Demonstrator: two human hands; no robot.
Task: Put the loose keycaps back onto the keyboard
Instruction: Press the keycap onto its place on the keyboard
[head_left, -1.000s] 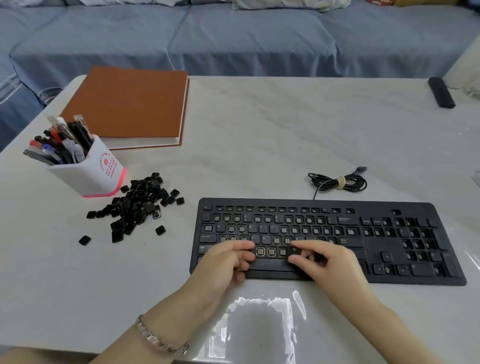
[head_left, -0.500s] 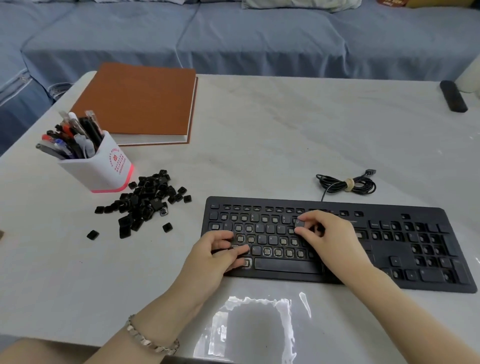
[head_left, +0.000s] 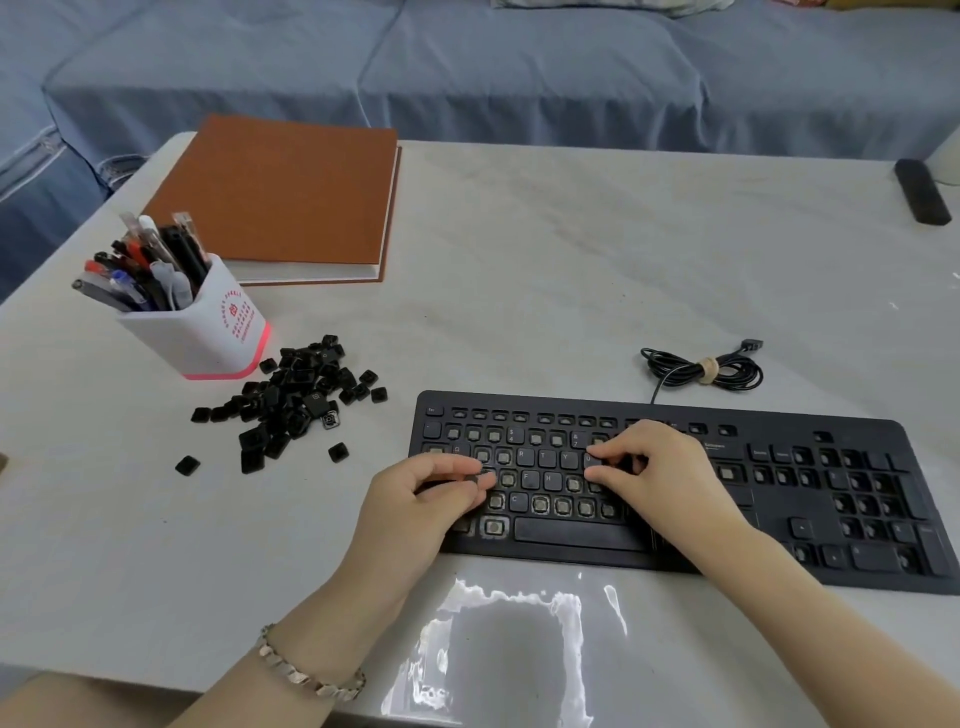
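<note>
A white cup (head_left: 208, 332) at left is holding pens (head_left: 140, 265). Loose keycaps (head_left: 296, 400) are lying heaped between it and the keyboard (head_left: 769, 525) at lower right. The left hand (head_left: 415, 499) is pinching a dark keycap (head_left: 471, 478) over the keyboard's left end. The right hand (head_left: 660, 467) is curling its fingers onto the letter rows; whether it is gripping anything is unclear.

On keyboard (head_left: 576, 534) keycaps (head_left: 543, 457): R, T, Y, F, H, C
</note>
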